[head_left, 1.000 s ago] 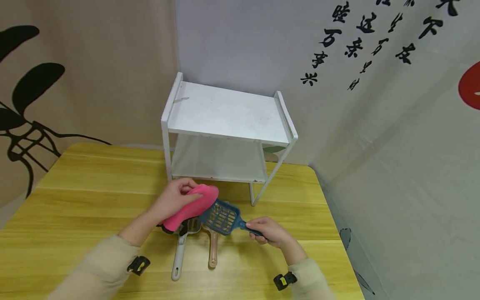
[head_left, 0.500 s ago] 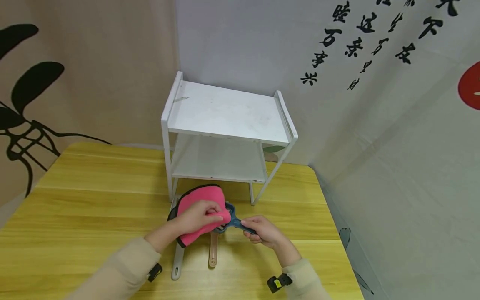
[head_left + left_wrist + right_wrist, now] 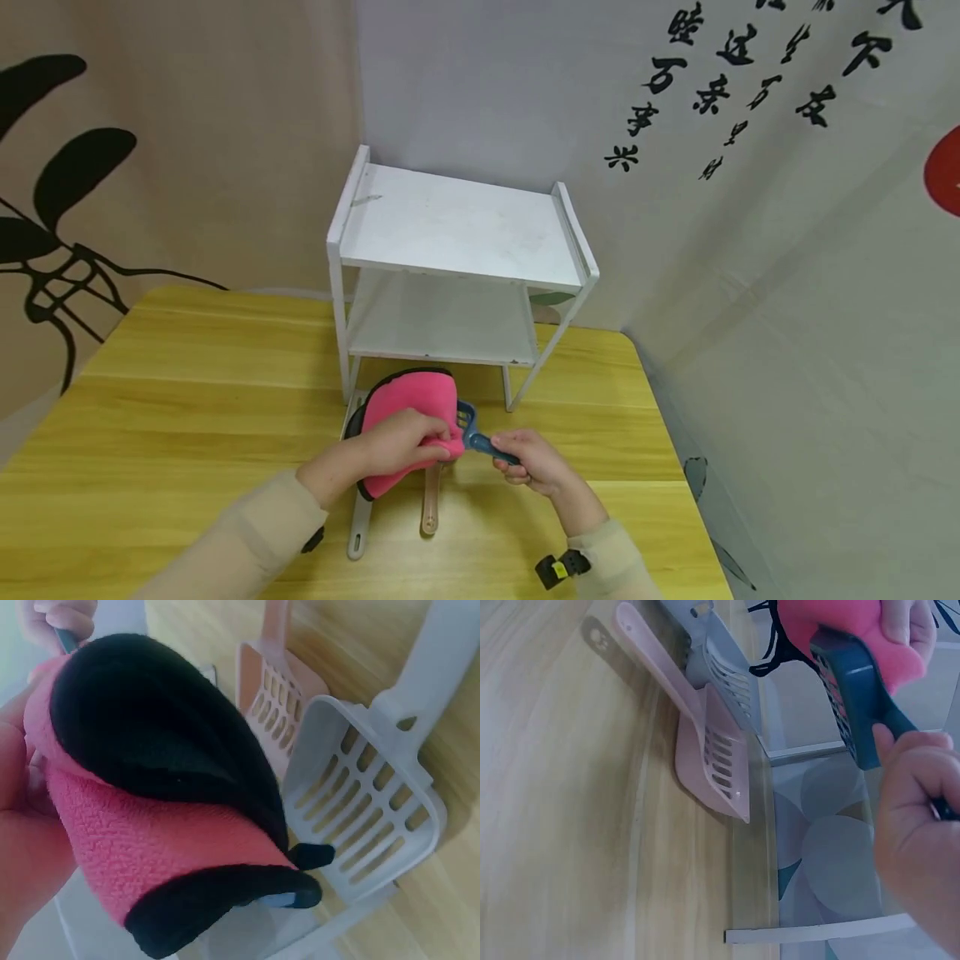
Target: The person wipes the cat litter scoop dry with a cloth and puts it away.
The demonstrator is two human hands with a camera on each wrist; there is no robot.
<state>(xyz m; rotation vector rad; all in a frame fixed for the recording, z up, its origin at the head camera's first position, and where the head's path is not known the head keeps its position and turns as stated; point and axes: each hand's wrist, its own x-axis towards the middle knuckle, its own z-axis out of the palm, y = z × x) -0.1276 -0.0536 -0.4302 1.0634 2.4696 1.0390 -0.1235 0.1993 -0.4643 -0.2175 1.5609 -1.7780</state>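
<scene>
My left hand (image 3: 401,442) pinches a pink fleece cloth (image 3: 420,393) with black edging, which bends and hangs over the slotted head of a blue litter scoop. My right hand (image 3: 531,460) grips that blue litter scoop (image 3: 859,694) by its handle, above the table. In the right wrist view the cloth touches the scoop's head. Most of the head is hidden under the cloth in the head view. Below lie a grey litter scoop (image 3: 367,802) and a pale pink litter scoop (image 3: 714,754), their handles pointing to the near side.
A white two-tier shelf (image 3: 457,225) stands on the wooden table (image 3: 210,433) just behind the hands. Fabric walls with black plant shapes and lettering enclose the table's back and right. Both sleeves carry small black wrist devices (image 3: 562,569).
The left hand has moved right with the pink cloth, bringing it from the scoop's left edge over its head. The right hand has stayed nearly in place.
</scene>
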